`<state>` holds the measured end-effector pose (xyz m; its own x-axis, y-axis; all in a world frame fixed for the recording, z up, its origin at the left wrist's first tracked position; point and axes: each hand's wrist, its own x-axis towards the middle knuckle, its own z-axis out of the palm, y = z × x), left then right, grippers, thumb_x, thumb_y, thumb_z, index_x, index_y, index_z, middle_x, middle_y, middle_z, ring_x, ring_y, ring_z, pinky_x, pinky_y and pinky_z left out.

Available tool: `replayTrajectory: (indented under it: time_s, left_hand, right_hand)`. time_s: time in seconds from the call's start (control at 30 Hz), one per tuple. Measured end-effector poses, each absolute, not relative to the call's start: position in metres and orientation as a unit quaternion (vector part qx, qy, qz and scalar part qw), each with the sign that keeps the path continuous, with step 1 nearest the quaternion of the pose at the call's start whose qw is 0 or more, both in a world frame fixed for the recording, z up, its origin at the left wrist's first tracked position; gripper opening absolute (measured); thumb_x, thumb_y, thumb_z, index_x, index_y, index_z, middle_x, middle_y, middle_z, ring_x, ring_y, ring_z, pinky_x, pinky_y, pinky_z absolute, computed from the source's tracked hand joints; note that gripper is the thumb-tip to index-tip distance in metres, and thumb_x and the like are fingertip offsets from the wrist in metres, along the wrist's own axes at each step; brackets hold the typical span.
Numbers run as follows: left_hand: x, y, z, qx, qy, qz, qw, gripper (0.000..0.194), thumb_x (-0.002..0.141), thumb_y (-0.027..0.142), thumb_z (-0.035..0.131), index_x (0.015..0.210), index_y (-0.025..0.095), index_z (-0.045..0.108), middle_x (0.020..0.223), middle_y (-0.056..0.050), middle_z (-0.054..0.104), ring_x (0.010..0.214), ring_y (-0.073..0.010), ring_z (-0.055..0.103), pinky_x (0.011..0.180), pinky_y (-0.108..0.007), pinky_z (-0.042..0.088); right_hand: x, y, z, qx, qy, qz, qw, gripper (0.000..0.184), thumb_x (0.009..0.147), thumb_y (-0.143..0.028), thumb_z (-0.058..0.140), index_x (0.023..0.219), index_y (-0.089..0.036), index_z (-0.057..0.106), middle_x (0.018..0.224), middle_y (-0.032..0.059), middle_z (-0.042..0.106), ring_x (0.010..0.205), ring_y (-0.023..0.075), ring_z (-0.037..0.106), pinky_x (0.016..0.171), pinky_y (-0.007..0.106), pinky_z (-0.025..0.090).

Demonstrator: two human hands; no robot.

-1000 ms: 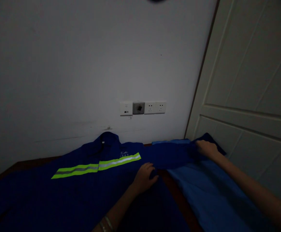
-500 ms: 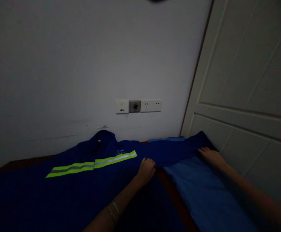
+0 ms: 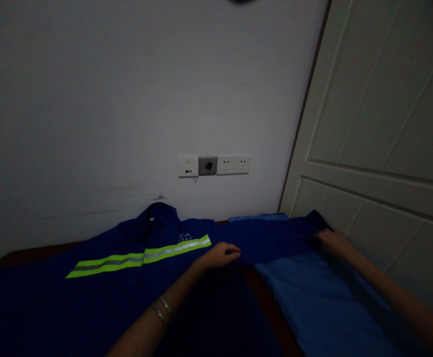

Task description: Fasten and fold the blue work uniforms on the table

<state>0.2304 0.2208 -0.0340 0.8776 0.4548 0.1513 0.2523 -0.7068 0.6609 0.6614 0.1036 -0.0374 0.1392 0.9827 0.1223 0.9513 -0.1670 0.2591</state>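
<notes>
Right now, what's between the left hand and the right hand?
A dark blue sleeve spans the stretch from the left hand to the right hand, partly over light blue cloth; the head view shows it.

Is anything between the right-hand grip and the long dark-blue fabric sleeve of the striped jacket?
Nothing visible: the right-hand grip is at the outer end of the sleeve, though darkness and blur hide whether it pinches the fabric. The light-blue cloth lies under the sleeve, not in between.
</notes>
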Motion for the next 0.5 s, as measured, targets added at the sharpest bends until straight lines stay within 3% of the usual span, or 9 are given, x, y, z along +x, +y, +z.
replayTrajectory:
  time_s: [0.1,0.27,0.37,0.5]
  left_hand:
    - [0.248,0.238,-0.031,0.905,0.266,0.201,0.265,0.035,0.087,0.03,0.041,0.116,0.016,0.057,0.122,-0.006,0.058,0.113,-0.0177,0.052,0.099,-0.028,0.037]
    - [0.283,0.274,-0.045,0.935,0.278,0.155,0.159,0.044,0.086,0.017,0.039,0.13,0.012,0.042,0.142,-0.011,0.035,0.132,-0.0208,0.029,0.11,-0.034,0.022]
    - [0.293,0.294,-0.048,0.919,0.332,0.175,0.121,0.041,0.085,0.017,0.041,0.126,0.012,0.046,0.136,-0.012,0.043,0.126,-0.0225,0.037,0.107,-0.035,0.027]
    - [0.291,0.32,-0.044,0.882,0.402,0.182,0.167,0.028,0.082,0.024,0.051,0.107,0.016,0.06,0.114,-0.01,0.061,0.11,-0.0227,0.052,0.097,-0.033,0.036]
  right_hand:
    - [0.633,0.128,-0.024,0.739,0.647,0.189,-0.009,0.029,0.079,-0.012,0.039,0.093,-0.013,0.065,0.095,0.014,0.065,0.092,0.0236,0.058,0.079,0.033,0.043]
    - [0.583,0.173,-0.039,0.705,0.684,0.168,-0.09,0.038,0.087,-0.025,0.035,0.115,-0.01,0.056,0.116,0.0157,0.059,0.107,0.0237,0.053,0.092,0.033,0.039]
    - [0.581,0.188,-0.047,0.717,0.666,0.182,-0.092,0.038,0.089,-0.022,0.031,0.114,-0.006,0.056,0.116,0.0184,0.058,0.109,0.0239,0.052,0.094,0.034,0.038]
    - [0.615,0.189,-0.035,0.74,0.63,0.228,-0.047,0.034,0.087,-0.015,0.032,0.104,-0.01,0.061,0.107,0.0162,0.062,0.101,0.0244,0.055,0.088,0.035,0.041]
